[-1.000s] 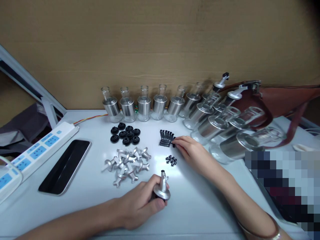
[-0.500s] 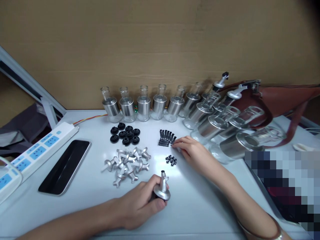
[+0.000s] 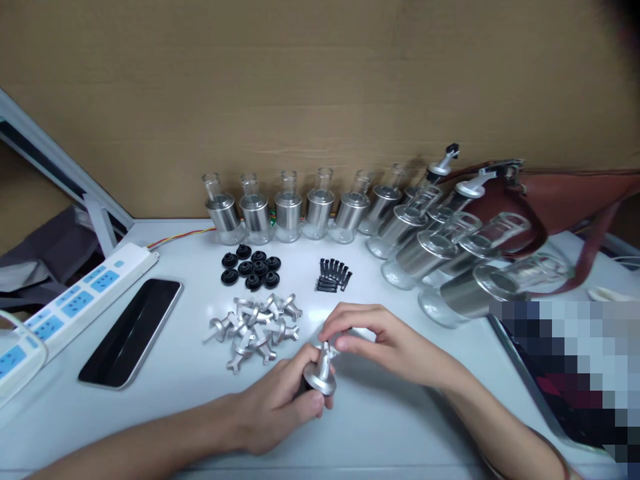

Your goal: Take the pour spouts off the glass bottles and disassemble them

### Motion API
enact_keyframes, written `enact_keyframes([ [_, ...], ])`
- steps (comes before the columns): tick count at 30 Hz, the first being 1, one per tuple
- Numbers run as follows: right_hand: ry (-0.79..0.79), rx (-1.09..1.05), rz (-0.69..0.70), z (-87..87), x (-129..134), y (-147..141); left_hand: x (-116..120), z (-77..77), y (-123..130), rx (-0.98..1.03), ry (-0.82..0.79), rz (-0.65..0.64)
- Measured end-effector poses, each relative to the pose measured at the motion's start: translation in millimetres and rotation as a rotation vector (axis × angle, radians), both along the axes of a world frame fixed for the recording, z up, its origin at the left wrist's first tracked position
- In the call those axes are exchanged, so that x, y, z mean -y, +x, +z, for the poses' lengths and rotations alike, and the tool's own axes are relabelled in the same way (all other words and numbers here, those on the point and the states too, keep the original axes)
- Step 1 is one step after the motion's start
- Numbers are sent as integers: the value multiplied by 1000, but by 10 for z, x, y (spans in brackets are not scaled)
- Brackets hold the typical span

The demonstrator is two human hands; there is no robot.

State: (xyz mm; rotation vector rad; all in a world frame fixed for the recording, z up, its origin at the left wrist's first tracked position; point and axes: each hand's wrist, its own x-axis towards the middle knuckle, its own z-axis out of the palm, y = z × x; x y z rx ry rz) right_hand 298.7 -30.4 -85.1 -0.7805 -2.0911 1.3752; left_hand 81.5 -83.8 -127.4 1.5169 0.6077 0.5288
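Note:
My left hand [image 3: 273, 407] grips a silver pour spout [image 3: 323, 377] by its base, flange tilted and narrow tube pointing up. Over the tube's tip, my right hand [image 3: 383, 340] curls with forefinger and thumb close together, touching it. Those fingertips hide the tip. Left of the hands lies a loose pile of silver spout tops [image 3: 255, 327]. Behind it sit several black ribbed stoppers [image 3: 253, 267]. Small black tubes [image 3: 334, 275] lie grouped beyond my right hand, which now covers the spot where small black rings lay.
Glass bottles with metal sleeves [image 3: 287, 207] line the back and right, two topped by pour spouts. A phone [image 3: 131, 333] and a white power strip [image 3: 75, 310] lie at left. A brown leather bag [image 3: 565, 200] rests behind the right-hand bottles; a dark-edged device [image 3: 530, 393] is at right.
My right hand has moved from the black tubes toward me and left, onto the spout's tip. My left hand keeps its grip, with the spout shifted slightly left.

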Motion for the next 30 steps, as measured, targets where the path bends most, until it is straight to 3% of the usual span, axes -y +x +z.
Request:
enact_keyframes([
  [7, -16, -20, 19, -56, 18, -27, -38, 21, 1, 138, -149, 18],
  [16, 76, 21, 39, -34, 61, -86, -70, -22, -7, 226, -157, -21],
  [22, 92, 47, 59, -44, 74, -81, -74, 29, 22, 211, -313, 80],
  [30, 52, 63, 113, -10, 90, -90, -58, 65, 16, 153, -305, 73],
])
